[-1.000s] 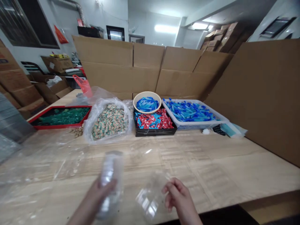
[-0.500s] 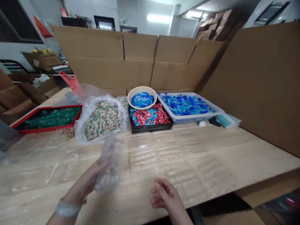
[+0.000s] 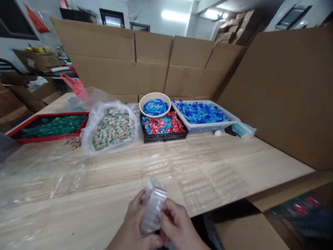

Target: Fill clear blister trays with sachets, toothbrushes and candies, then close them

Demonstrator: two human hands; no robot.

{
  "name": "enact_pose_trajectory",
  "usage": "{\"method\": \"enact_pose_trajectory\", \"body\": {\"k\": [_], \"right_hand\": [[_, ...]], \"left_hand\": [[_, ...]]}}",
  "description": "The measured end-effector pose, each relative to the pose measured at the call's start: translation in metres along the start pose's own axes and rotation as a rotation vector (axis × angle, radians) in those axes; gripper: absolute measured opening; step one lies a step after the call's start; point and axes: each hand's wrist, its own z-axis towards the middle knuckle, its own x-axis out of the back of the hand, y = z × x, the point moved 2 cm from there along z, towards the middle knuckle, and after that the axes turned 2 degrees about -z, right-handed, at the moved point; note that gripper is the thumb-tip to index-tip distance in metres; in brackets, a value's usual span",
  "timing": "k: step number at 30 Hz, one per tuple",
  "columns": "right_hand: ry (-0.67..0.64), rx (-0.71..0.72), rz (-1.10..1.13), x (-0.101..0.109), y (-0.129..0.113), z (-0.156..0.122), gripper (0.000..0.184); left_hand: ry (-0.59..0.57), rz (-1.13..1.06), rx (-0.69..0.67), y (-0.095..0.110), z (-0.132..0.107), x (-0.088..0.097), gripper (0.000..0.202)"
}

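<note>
Low in the head view, my left hand [image 3: 132, 222] and my right hand [image 3: 177, 225] meet around a clear ridged plastic blister tray [image 3: 153, 206]. Both hands grip it, holding it tilted above the table's front edge, and my fingers hide its lower end. Further clear blister sheets [image 3: 197, 182] lie flat on the pale wooden table [image 3: 104, 180] ahead of my right hand, and they touch neither hand.
Along the back stand a plastic bag of wrapped sweets [image 3: 111, 130], a bowl of blue sticks [image 3: 155, 106], a black tray of red-and-blue sachets [image 3: 162, 127], a white basket of blue sticks [image 3: 200, 116] and a red tray of green pieces [image 3: 49, 126]. Cardboard sheets [image 3: 275, 93] wall the table's far and right sides.
My right hand has moved in from the right and joined my left on the clear tray. Both hands have moved down and closer together. The view has tilted slightly.
</note>
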Motion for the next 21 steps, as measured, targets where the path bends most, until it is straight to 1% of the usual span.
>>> {"method": "enact_pose_trajectory", "body": {"k": [2, 3, 5, 7, 8, 9, 10, 11, 13, 15, 16, 18, 21], "right_hand": [[0.049, -0.061, -0.038, 0.003, 0.003, -0.013, 0.040], [0.094, -0.088, -0.008, 0.007, 0.008, -0.020, 0.043], [0.238, -0.113, 0.104, 0.021, 0.023, -0.033, 0.045], [0.376, -0.130, 0.236, 0.037, 0.042, -0.045, 0.043], [0.414, -0.147, 0.305, 0.043, 0.051, -0.048, 0.041], [0.430, -0.170, 0.374, 0.047, 0.060, -0.050, 0.040], [0.437, -0.191, 0.442, 0.049, 0.068, -0.049, 0.039], [0.442, -0.203, 0.506, 0.049, 0.074, -0.047, 0.039], [0.462, -0.189, 0.612, 0.046, 0.081, -0.038, 0.039], [0.485, -0.174, 0.669, 0.043, 0.085, -0.029, 0.038], [0.493, -0.188, 0.673, 0.042, 0.087, -0.026, 0.038], [0.497, -0.274, 0.630, 0.044, 0.094, -0.024, 0.039], [0.450, -0.446, 0.485, 0.053, 0.099, -0.029, 0.038]], "left_hand": [[0.078, 0.137, -0.018, 0.000, -0.005, -0.001, 0.070], [0.113, 0.137, -0.006, -0.001, -0.010, 0.001, 0.067], [0.227, 0.016, 0.090, -0.004, -0.022, 0.012, 0.064], [0.404, -0.163, 0.244, -0.006, -0.037, 0.029, 0.067], [0.474, -0.244, 0.318, -0.006, -0.043, 0.037, 0.070], [0.514, -0.312, 0.369, -0.005, -0.048, 0.043, 0.073], [0.527, -0.367, 0.393, -0.003, -0.051, 0.046, 0.075], [0.515, -0.403, 0.398, -0.001, -0.052, 0.046, 0.077], [0.469, -0.433, 0.379, 0.002, -0.049, 0.041, 0.076], [0.427, -0.447, 0.367, 0.002, -0.042, 0.032, 0.073], [0.406, -0.455, 0.373, 0.001, -0.039, 0.028, 0.073], [0.369, -0.478, 0.389, -0.003, -0.034, 0.023, 0.075], [0.369, -0.479, 0.400, -0.010, -0.037, 0.028, 0.078]]}}
